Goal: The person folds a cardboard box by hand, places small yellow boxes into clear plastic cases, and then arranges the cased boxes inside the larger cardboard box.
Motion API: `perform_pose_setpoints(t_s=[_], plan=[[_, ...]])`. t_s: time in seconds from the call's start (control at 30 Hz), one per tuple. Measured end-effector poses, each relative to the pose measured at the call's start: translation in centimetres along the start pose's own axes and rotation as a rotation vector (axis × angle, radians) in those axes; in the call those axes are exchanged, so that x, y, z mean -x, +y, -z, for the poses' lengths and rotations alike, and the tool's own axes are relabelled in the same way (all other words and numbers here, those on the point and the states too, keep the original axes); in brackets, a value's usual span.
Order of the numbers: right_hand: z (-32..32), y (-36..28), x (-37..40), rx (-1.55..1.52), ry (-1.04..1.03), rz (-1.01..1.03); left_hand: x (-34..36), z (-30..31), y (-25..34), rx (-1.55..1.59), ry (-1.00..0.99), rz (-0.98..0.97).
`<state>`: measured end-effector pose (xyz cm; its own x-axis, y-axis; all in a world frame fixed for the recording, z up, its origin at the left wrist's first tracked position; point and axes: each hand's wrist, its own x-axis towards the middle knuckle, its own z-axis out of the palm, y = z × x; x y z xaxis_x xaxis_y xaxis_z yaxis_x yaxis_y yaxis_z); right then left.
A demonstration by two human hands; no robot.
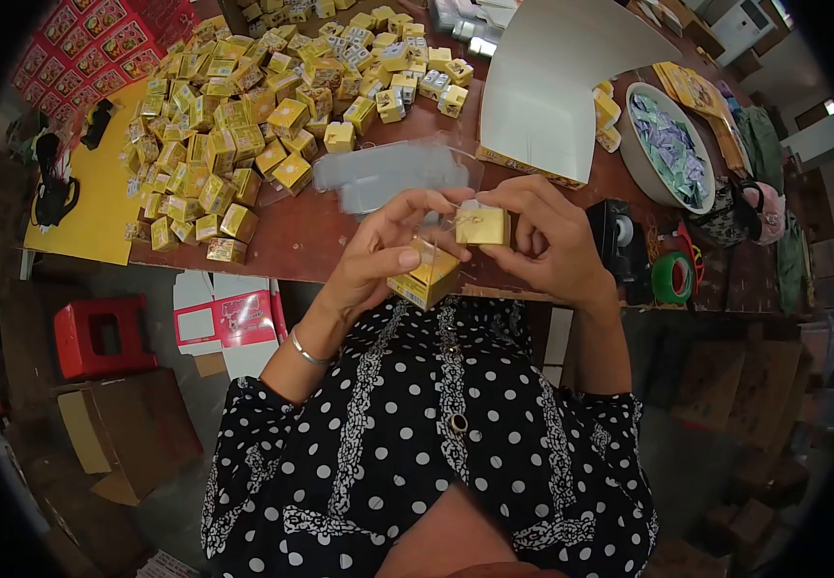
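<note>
Close to the table's front edge, my left hand (pixel 376 252) grips a small yellow printed box (pixel 424 283) with a clear flap or film at its upper end. My right hand (pixel 554 241) pinches a small yellow cube (pixel 482 227) between thumb and fingers, just above and to the right of that box. The fingertips of both hands come close together at the cube's left side. Clear plastic trays (pixel 393 180) lie on the table just beyond my hands. A large heap of small yellow boxes (pixel 220 144) spreads over the table's left side.
More yellow cubes (pixel 398 58) lie at the back. An upright white carton (pixel 537 106) stands right of centre, near a bowl (pixel 635 166) of purple and green packets. Green tape (pixel 671 277) sits at the right front. Below left are a red stool (pixel 104 337) and a cardboard box (pixel 143 429).
</note>
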<state>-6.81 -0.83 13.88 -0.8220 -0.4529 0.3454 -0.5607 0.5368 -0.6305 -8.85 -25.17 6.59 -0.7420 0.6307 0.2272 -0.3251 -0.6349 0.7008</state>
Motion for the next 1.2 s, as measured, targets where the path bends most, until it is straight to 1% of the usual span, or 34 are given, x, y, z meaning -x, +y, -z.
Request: perform_pose_setpoints(t_s=[0.03, 0.07, 0.1, 0.13, 0.17, 0.2, 0.23, 0.27, 0.3, 0.37, 0.43, 0.47, 0.5, 0.53, 0.57, 0.6, 0.63, 0.67, 0.7, 0.73, 0.77, 0.83, 0.9, 0.97, 1.03, 1.07, 1.13, 1.2], plan=[[-0.2, 0.0, 0.1, 0.025, 0.046, 0.035, 0.1, -0.1, 0.0, -0.057, -0.005, -0.041], [-0.5, 0.1, 0.2, 0.051, 0.092, 0.070, 0.2, -0.2, 0.0, -0.057, -0.008, -0.042], [-0.7, 0.2, 0.2, 0.055, 0.093, 0.072, 0.4, -0.2, 0.0, -0.142, 0.012, -0.061], [-0.9, 0.3, 0.3, 0.074, 0.161, 0.056, 0.6, -0.2, 0.1, -0.227, 0.032, -0.080], [-1.0, 0.4, 0.4, 0.094, 0.230, 0.040, 0.7, 0.0, 0.1, -0.228, 0.027, -0.082], [-1.0, 0.7, 0.4, 0.098, 0.233, 0.043, 0.9, 0.3, 0.2, -0.257, -0.049, -0.049], [-1.0, 1.2, 0.4, 0.212, 0.290, 0.132, 1.1, 0.5, 0.3, -0.286, -0.126, -0.017], [-0.9, 1.5, 0.4, 0.327, 0.346, 0.220, 1.3, 0.4, 0.3, -0.287, -0.130, -0.019], [-1.0, 1.5, 0.5, 0.331, 0.350, 0.223, 1.5, 0.3, 0.3, -0.310, -0.116, -0.015], [-1.2, 1.5, 0.6, 0.449, 0.443, 0.312, 1.7, 0.2, 0.5, -0.333, -0.107, -0.012], [-1.3, 1.9, 0.5, 0.496, 0.473, 0.342, 1.6, -0.1, 0.6, -0.270, -0.044, -0.084], [-1.3, 2.0, 0.4, 0.537, 0.499, 0.372, 1.6, -0.4, 0.7, -0.271, -0.049, -0.086], [-1.3, 2.0, 0.4, 0.541, 0.502, 0.376, 1.5, -0.8, 0.7, -0.264, 0.000, -0.114], [-1.4, 1.9, 0.3, 0.520, 0.524, 0.365, 1.3, -1.0, 0.7, -0.258, 0.049, -0.143], [-1.4, 1.8, 0.3, 0.498, 0.546, 0.354, 1.1, -0.9, 0.7, -0.260, 0.045, -0.147], [-1.2, 1.6, 0.3, 0.500, 0.547, 0.357, 1.0, -0.8, 0.6, -0.311, 0.127, -0.146], [-0.9, 1.2, 0.2, 0.366, 0.524, 0.262, 1.0, -0.7, 0.5, -0.360, 0.212, -0.141], [-0.7, 0.8, 0.3, 0.232, 0.499, 0.164, 1.0, -0.8, 0.5, -0.359, 0.214, -0.138], [-0.5, 0.4, 0.4, 0.230, 0.497, 0.161, 0.8, -0.8, 0.3, -0.421, 0.268, -0.133], [-0.3, 0.0, 0.5, 0.091, 0.465, 0.058, 0.7, -0.8, 0.2, -0.483, 0.322, -0.127], [-0.1, -0.4, 0.6, -0.048, 0.430, -0.047, 0.7, -0.6, -0.1, -0.481, 0.325, -0.123], [0.0, -0.8, 0.6, -0.110, 0.424, -0.069, 0.8, 0.4, -1.2, -0.692, 0.367, -0.046], [0.0, -1.3, 0.5, -0.175, 0.415, -0.093, 0.9, 0.8, -2.1, -0.704, 0.371, -0.017], [0.1, -1.6, 0.4, -0.305, 0.334, -0.166, 0.9, 0.8, -2.6, -0.714, 0.375, 0.013], [-0.2, -1.7, 0.2, -0.318, 0.300, -0.187, 0.9, 0.7, -2.9, -0.687, 0.305, 0.042], [-0.3, -1.6, 0.1, -0.325, 0.271, -0.201, 0.9, 0.4, -3.0, -0.683, 0.309, 0.048], [-0.8, -1.3, 0.0, -0.302, 0.282, -0.203, 0.8, -0.1, -2.9, -0.593, 0.284, -0.018], [-1.0, -1.1, -0.1, -0.278, 0.291, -0.201, 0.8, -0.3, -2.6, -0.546, 0.292, -0.014]])
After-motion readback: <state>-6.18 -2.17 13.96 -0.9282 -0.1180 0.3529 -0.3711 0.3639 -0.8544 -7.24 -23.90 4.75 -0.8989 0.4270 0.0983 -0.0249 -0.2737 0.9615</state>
